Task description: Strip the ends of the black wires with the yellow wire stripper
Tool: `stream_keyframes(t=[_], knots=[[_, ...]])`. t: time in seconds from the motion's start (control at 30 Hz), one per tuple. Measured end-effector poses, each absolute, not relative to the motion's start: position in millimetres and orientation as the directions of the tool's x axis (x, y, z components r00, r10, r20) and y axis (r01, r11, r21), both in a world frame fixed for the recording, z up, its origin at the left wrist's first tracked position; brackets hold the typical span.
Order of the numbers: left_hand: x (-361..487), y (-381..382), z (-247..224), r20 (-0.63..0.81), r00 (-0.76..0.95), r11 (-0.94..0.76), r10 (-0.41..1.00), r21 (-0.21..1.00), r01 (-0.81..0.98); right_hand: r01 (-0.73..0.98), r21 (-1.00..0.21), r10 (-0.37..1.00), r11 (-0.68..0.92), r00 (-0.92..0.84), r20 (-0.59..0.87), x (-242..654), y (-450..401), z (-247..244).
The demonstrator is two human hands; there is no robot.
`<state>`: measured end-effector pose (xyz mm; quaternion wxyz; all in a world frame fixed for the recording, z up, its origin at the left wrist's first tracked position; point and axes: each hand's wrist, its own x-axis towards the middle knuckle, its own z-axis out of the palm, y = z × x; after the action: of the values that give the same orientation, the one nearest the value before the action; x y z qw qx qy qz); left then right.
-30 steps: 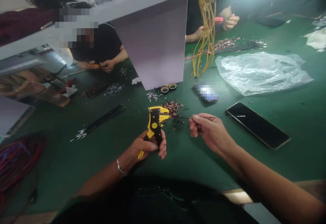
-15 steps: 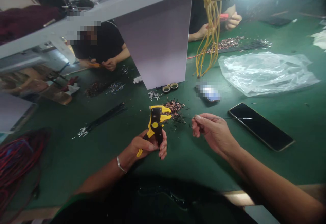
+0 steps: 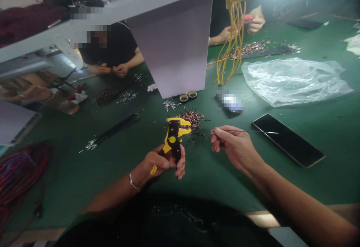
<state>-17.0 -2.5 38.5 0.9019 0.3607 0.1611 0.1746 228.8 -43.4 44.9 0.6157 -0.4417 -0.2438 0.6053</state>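
My left hand (image 3: 165,161) is wrapped round the handles of a yellow and black wire stripper (image 3: 172,139), whose jaws point right with a gap between them. Between thumb and fingers, my right hand (image 3: 233,144) pinches a thin black wire (image 3: 250,130). One end of the wire reaches right over a phone, with a pale metal tip; the other sticks out a little toward the stripper's jaws, apart from them. Behind the jaws lies a pile of copper and black wire scraps (image 3: 194,119). A bundle of black wires (image 3: 112,130) with silvery ends rests to the left.
A black phone (image 3: 289,140) lies at right, below a clear plastic bag (image 3: 292,80). Two tape rolls (image 3: 188,96) and small metal pieces (image 3: 170,105) sit by a grey panel (image 3: 174,44). Yellow wires (image 3: 229,44) hang down. Red cables (image 3: 21,175) are coiled left. Co-workers' hands (image 3: 120,70) work across the table.
The wire stripper in my left hand has shifted slightly right and down. My right hand has barely moved, still pinching the wire.
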Motion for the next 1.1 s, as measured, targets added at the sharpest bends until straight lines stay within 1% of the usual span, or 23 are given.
stream_keyframes(t=[0.3, 0.5, 0.73, 1.1], knots=[[-16.8, -3.8, 35.3, -0.162, 0.897, 0.699, 0.411, 0.688, -0.196, -0.524, -0.842, 0.959, -0.129, 0.149, -0.239, 227.2, -42.8, 45.0], [-16.3, -4.1, 36.0, -0.166, 0.893, 0.697, 0.418, 0.69, -0.197, -0.519, -0.843, 0.959, -0.143, 0.139, -0.248, 226.9, -43.1, 44.2], [-16.5, -4.7, 36.4, -0.139, 0.895, 0.686, 0.424, 0.694, -0.218, -0.503, -0.854, 0.963, -0.134, 0.138, -0.232, 227.7, -43.8, 41.7], [-18.8, -6.4, 32.4, -0.155, 0.874, 0.664, 0.46, 0.714, -0.223, -0.501, -0.853, 0.961, -0.145, 0.132, -0.241, 226.4, -44.2, 46.7]])
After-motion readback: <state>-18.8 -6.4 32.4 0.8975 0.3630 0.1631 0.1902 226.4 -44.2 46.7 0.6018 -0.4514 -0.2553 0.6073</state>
